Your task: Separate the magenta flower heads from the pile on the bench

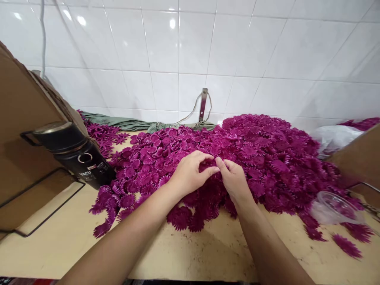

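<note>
A wide heap of magenta artificial flower heads (261, 154) with fringed petals covers the middle of the table. Over its front part, my left hand (194, 172) is bent with thumb and fingers brought together. My right hand (233, 176) meets it, thumb and forefinger pinched at the left fingertips. Both hands seem to work on one spot; whatever is between the fingertips is too small or too hidden to make out. Beneath the hands, darker flower heads (181, 217) hang toward the bare tabletop.
A black vacuum bottle (80, 154) leans at left by a cardboard box (26, 103) and a black wire frame (53, 209). At right lie a clear plastic cup (338, 208), a white plastic bag (337, 136) and another carton (360, 158). A metal bracket (203, 105) stands against the tiled wall.
</note>
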Demonstrator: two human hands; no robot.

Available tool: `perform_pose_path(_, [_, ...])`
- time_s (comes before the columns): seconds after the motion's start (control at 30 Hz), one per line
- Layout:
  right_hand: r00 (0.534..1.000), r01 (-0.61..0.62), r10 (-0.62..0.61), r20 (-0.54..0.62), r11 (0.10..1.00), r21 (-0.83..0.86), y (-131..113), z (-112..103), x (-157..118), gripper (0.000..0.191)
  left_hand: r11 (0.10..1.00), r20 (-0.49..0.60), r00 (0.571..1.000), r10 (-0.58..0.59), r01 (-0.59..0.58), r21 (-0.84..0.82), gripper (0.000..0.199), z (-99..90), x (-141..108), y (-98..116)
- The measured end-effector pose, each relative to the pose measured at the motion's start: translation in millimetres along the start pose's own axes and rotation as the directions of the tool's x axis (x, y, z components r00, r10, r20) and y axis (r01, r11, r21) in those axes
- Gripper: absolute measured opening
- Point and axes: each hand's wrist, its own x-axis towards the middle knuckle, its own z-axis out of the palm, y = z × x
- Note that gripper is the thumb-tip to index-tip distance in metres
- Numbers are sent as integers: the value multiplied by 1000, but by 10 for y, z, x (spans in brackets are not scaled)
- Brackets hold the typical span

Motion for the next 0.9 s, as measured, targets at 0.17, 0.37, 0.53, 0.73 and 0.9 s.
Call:
perform_pose_path(0.17, [980,-60,26,197,984,169,-4,-7,-60,33,923,-144,959,-243,183,-338,9,56,88,-34])
perform_pose_path(0.37, [965,-143,84,250,963,228,-33,19,-76,25,770,-224,850,-478,282,-572,18,83,182,-110])
perform_pose_path(0.53, [980,-70,37,194,983,168,-44,44,-44,20,730,-278,781,-559,305,-611,16,59,289,-159])
perform_pose_path(0.73, [997,64,-61,39,996,-61,130,-159,-48,18,796,-390,737,-552,328,-508,13,-323,429,-375])
perform_pose_path(0.9, [1000,14,-15,-6,998,-63,132,-138,46,26,900,-354,841,-409,309,-306,32,-242,308,-362])
